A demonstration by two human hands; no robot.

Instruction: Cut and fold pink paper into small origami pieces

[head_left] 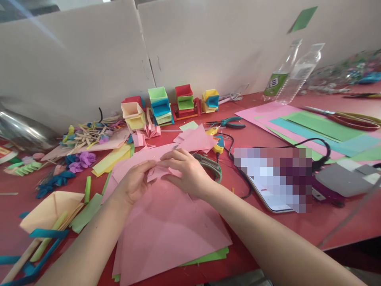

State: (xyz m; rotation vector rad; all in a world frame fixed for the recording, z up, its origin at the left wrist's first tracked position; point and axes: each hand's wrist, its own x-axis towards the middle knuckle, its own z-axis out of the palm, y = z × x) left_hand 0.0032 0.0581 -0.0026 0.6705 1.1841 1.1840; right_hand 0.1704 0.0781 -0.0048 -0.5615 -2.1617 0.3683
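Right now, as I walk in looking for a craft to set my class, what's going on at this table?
A person is handling a small folded piece of pink paper with both hands: the left hand and right hand meet on it, above a stack of pink paper sheets. Behind, folded paper boxes stand in a row near the wall. Teal-handled pliers and scissors lie on the table unheld.
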